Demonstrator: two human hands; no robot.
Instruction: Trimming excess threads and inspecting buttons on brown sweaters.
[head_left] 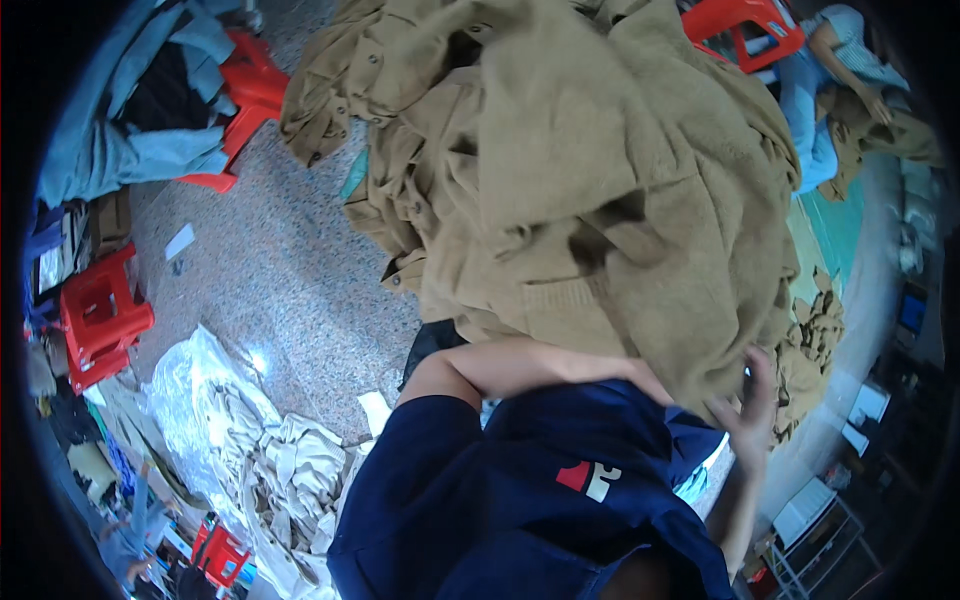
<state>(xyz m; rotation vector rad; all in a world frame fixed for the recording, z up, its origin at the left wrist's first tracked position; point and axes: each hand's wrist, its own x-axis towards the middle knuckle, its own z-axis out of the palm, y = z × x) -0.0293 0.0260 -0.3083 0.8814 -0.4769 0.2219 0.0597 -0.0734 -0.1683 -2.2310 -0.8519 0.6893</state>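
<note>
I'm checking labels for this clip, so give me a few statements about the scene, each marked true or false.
1. The person carries a big pile of tan garments. True.
2. The right hand touches the pile's lower edge. True.
3. The left hand is plainly open beside the pile. False: it is hidden under the garments; only the left forearm shows.
4. The plastic stools are blue. False: they are red.
5. Pale cloth pieces lie on clear plastic sheet on the floor. True.
</note>
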